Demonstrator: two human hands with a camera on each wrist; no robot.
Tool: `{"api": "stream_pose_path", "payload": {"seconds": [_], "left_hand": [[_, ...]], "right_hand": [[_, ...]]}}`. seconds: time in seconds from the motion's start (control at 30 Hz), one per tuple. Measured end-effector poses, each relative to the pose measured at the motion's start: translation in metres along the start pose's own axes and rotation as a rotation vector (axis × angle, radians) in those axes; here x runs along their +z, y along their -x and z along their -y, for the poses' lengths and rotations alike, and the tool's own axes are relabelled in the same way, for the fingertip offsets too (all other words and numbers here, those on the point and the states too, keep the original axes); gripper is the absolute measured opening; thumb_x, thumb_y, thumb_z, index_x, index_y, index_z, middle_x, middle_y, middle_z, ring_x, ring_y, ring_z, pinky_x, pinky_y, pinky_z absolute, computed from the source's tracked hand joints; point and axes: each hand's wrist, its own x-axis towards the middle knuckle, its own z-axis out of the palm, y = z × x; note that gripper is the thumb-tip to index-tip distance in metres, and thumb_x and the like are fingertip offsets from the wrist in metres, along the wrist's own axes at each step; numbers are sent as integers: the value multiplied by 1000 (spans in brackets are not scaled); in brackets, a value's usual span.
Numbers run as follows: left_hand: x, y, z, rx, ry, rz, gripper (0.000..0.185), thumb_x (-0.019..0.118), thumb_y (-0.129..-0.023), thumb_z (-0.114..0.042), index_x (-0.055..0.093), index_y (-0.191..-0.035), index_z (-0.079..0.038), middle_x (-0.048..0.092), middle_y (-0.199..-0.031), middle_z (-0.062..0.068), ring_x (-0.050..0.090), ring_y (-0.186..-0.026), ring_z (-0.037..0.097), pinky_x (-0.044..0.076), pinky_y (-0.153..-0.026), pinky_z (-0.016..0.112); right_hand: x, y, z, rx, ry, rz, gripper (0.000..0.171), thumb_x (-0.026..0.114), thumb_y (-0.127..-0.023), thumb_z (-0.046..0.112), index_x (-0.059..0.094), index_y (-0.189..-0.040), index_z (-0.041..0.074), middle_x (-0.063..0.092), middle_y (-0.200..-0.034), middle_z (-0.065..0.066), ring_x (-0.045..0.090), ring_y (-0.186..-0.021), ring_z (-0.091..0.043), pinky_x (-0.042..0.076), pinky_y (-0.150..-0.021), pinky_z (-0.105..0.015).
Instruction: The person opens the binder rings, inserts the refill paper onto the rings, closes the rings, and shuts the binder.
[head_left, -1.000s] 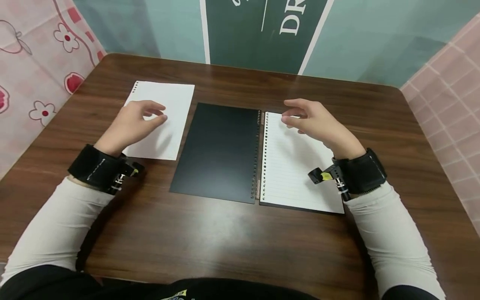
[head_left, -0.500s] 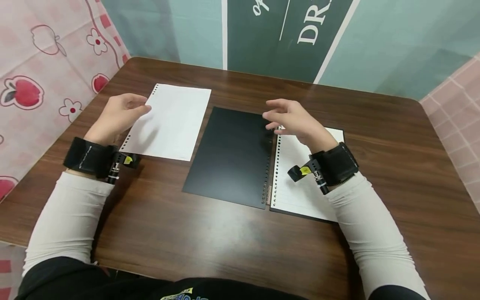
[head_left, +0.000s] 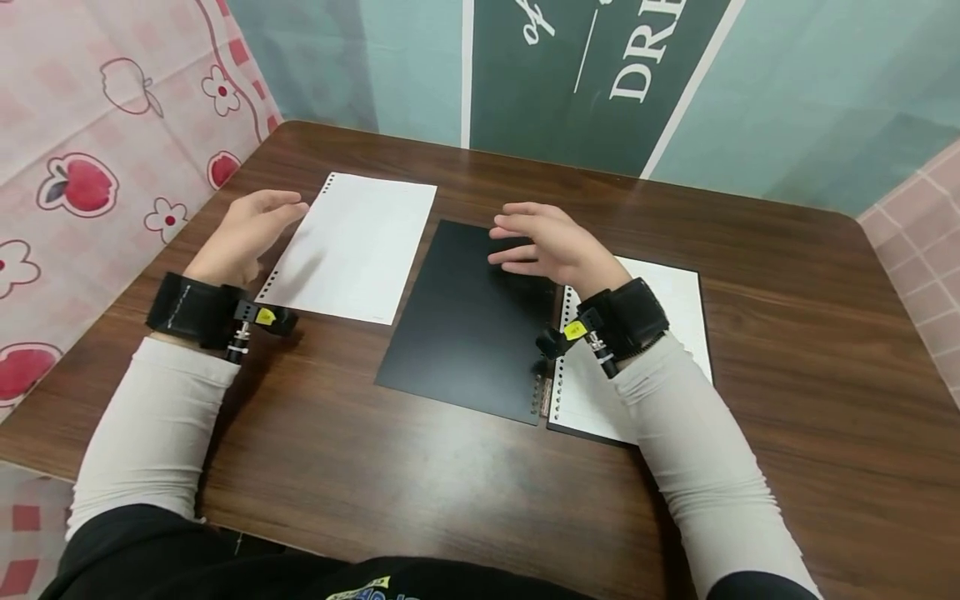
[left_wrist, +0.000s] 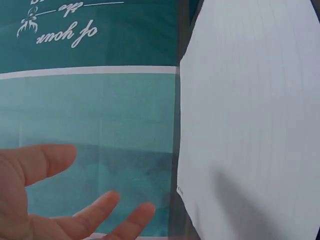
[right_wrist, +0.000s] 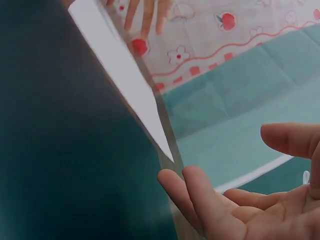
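A loose white sheet (head_left: 360, 250) with punched holes down its left edge lies on the table. Beside its left edge hovers my left hand (head_left: 243, 233), thumb and fingers spread with nothing between them; the left wrist view shows a gap between the fingers and the sheet. To the right lies an opened ring notebook, its dark cover (head_left: 465, 333) on the left and a stack of lined pages (head_left: 678, 308) on the right. Over the cover's upper right part my right hand (head_left: 547, 242) hangs with loose, parted fingers, holding nothing. Its forearm hides part of the pages.
All the papers lie on a brown wooden table (head_left: 435, 483). A green and teal printed backdrop (head_left: 405, 75) rises behind its far edge. A pink patterned cloth (head_left: 135, 133) hangs at the left, and pink tiles (head_left: 922, 250) stand at the right.
My right hand has moved left from above the lined pages to above the dark cover. The left hand has shifted from over the sheet to its left side. The head view has turned slightly left.
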Motion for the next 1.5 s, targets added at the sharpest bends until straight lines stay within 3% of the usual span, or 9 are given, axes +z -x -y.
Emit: {"api": "stream_pose_path", "payload": {"seconds": [0.17, 0.23, 0.4, 0.57, 0.93, 1.1, 1.2, 1.37, 1.5], "left_hand": [[4, -4, 2, -31, 2, -5, 74, 48, -99, -53, 21, -159, -19, 10, -168, 8, 11, -154, 34, 16, -112, 74], [6, -5, 4, -4, -106, 8, 75, 49, -100, -47, 18, -159, -12, 14, -165, 18, 18, -151, 40, 21, -113, 70], [13, -6, 6, 44, -522, 25, 86, 56, -97, -43, 13, -154, 4, 19, -150, 42, 20, -134, 62, 25, -107, 70], [19, -5, 7, 34, -662, 23, 96, 67, -90, -43, 13, -152, 8, 22, -142, 46, 19, -127, 64, 22, -102, 72], [15, -3, 9, 45, -716, 77, 100, 73, -86, -34, 10, -152, 6, 18, -139, 48, 20, -123, 70, 23, -99, 75], [16, -6, 9, 79, -683, 89, 102, 72, -86, -28, 5, -153, 8, 17, -140, 47, 26, -125, 62, 29, -104, 70], [16, -7, 10, 111, -680, 97, 102, 72, -86, -26, 4, -153, 11, 19, -141, 46, 25, -127, 57, 31, -105, 68], [14, -5, 11, 88, -660, 101, 106, 72, -88, -28, -3, -154, 7, 18, -146, 46, 22, -133, 60, 26, -107, 71], [11, -6, 12, 79, -608, 109, 102, 69, -91, -25, -4, -155, 6, 25, -145, 45, 30, -132, 58, 32, -105, 69]], "right_hand": [[17, -12, -1, 32, -90, 31, 63, 53, -103, 22, 22, -157, 13, 42, -154, -14, 54, -131, -39, 40, -113, -45], [22, -16, -1, 40, -100, 44, 63, 53, -103, 23, 23, -157, 13, 42, -154, -14, 53, -132, -40, 40, -113, -46], [32, -23, -4, 49, -119, 68, 59, 53, -103, 23, 27, -155, 13, 42, -155, -14, 53, -132, -40, 40, -113, -47], [39, -27, -6, 55, -169, 74, 53, 53, -103, 21, 34, -151, 13, 43, -153, -14, 53, -132, -41, 40, -113, -47], [52, -35, -15, 101, -385, 97, 54, 51, -104, 22, 31, -155, 18, 38, -157, -15, 49, -135, -42, 38, -114, -47], [50, -36, -18, 100, -468, 112, 58, 49, -105, 22, 25, -157, 21, 36, -158, -16, 46, -138, -43, 35, -116, -48], [49, -37, -20, 102, -493, 127, 56, 47, -105, 21, 26, -157, 20, 36, -158, -16, 44, -139, -43, 34, -117, -48], [50, -39, -23, 99, -494, 145, 55, 46, -106, 20, 25, -157, 18, 37, -157, -17, 43, -140, -42, 33, -117, -50], [49, -40, -25, 92, -481, 142, 55, 45, -106, 20, 25, -157, 17, 38, -157, -16, 44, -140, -41, 33, -117, -51]]}}
